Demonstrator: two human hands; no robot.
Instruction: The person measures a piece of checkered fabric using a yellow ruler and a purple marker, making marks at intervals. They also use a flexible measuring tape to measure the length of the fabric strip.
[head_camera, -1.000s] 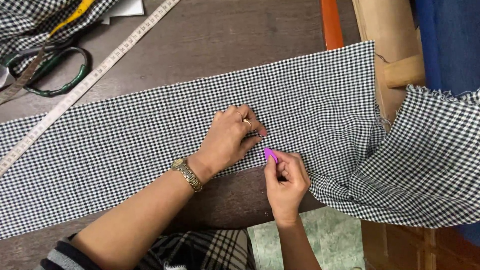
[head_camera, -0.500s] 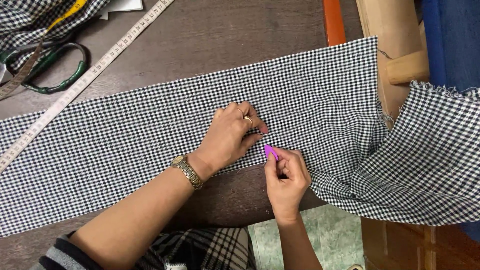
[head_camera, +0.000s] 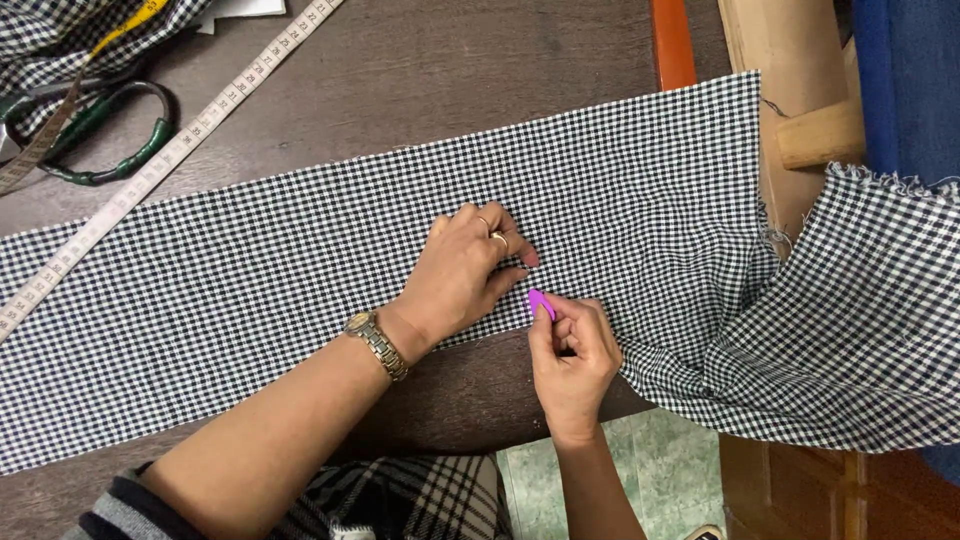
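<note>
A long strip of black-and-white checked fabric (head_camera: 250, 290) lies across the dark wooden table (head_camera: 430, 90) and hangs off its right end. My left hand (head_camera: 462, 272), with a ring and a gold wristwatch, presses flat on the cloth near its front edge. My right hand (head_camera: 575, 350) pinches a small bright pink piece of tailor's chalk (head_camera: 540, 302), its tip on the fabric just right of my left fingertips.
A white measuring tape (head_camera: 170, 155) runs diagonally across the table's left. Green-handled scissors (head_camera: 95, 135) lie at the upper left beside more checked cloth (head_camera: 60, 30). A wooden post (head_camera: 790, 100) and blue cloth (head_camera: 905, 80) stand at the right. Green floor shows below.
Both hands stay in nearly the same place on the fabric. The pink chalk has shifted only slightly along the cloth.
</note>
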